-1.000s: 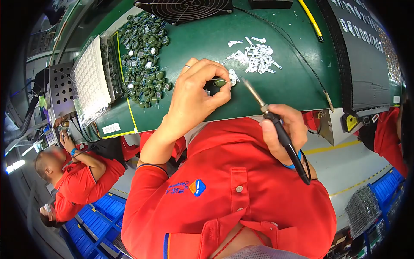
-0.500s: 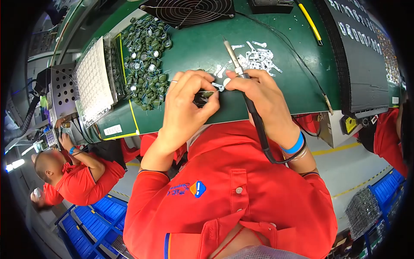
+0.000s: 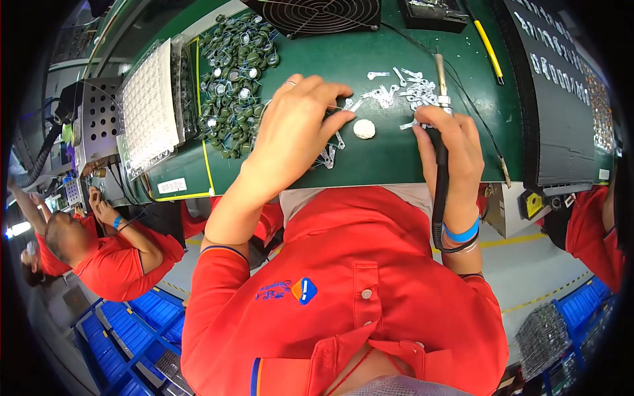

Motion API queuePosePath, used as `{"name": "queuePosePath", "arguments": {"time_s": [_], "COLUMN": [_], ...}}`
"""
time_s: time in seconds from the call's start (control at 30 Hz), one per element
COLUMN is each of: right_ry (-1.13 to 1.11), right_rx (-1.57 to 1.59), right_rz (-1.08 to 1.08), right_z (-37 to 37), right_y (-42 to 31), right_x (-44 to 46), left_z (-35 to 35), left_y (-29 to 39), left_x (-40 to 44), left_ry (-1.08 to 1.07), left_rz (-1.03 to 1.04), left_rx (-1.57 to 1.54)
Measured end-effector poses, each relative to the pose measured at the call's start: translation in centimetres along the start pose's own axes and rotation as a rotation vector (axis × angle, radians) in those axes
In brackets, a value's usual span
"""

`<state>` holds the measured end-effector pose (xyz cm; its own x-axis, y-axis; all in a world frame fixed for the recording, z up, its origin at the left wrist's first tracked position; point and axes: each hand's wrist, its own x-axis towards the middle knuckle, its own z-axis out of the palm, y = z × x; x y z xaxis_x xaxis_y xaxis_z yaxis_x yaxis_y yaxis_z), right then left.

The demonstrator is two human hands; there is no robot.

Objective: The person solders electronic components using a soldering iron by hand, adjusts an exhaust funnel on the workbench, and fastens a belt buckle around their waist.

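My left hand [image 3: 297,125] is over the green table, thumb and index finger apart. A small clear plastic piece [image 3: 350,104] with a thin wire lies between those fingertips; I cannot tell whether they touch it. More clear pieces [image 3: 327,156] show below the palm. My right hand [image 3: 459,148] is closed round a soldering iron [image 3: 441,155], its metal tip pointing away from me. At the right thumb and index tips is another clear piece [image 3: 409,125], beside a loose pile of such pieces [image 3: 417,91]. A whitish round lump [image 3: 364,129] sits on the table between my hands.
Many dark green round parts with wires [image 3: 231,92] cover the left side. Beyond them stands a white dimpled tray [image 3: 148,105]. A black fan [image 3: 317,14] is at the back, a yellow pen-like tool [image 3: 487,49] back right. A co-worker in red [image 3: 122,261] sits at left.
My hands have moved apart, the right one going right with the soldering iron. My left thumb and index finger have parted. The white lump now lies uncovered on the table.
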<state>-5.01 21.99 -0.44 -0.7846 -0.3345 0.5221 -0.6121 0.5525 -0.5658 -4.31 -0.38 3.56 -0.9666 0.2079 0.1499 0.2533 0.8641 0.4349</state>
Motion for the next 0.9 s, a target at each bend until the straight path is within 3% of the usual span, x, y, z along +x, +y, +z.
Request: {"name": "queuePosePath", "arguments": {"time_s": [0.13, 0.23, 0.37, 0.77, 0.9], "right_ry": [0.060, 0.082, 0.107, 0.065, 0.096], "right_rx": [-0.007, 0.007, 0.061, 0.068, 0.029], "right_rz": [0.011, -0.003, -0.013, 0.040, 0.031], "right_z": [0.2, 0.7, 1.2, 2.3, 2.0], "right_y": [0.0, -0.2, -0.8, -0.9, -0.3], "right_x": [-0.2, -0.5, -0.4, 0.2, 0.1], "left_z": [1.4, 2.1, 1.9, 0.6, 1.8], "left_y": [-0.1, -0.2, 0.7, 0.6, -0.1], "left_x": [0.9, 1.8, 2.0, 3.0, 2.2], "left_ry": [0.019, -0.040, 0.018, -0.203, -0.012], "left_rz": [0.060, 0.093, 0.007, -0.020, 0.064], "left_rx": [-0.051, -0.270, -0.390, -0.204, -0.142]}}
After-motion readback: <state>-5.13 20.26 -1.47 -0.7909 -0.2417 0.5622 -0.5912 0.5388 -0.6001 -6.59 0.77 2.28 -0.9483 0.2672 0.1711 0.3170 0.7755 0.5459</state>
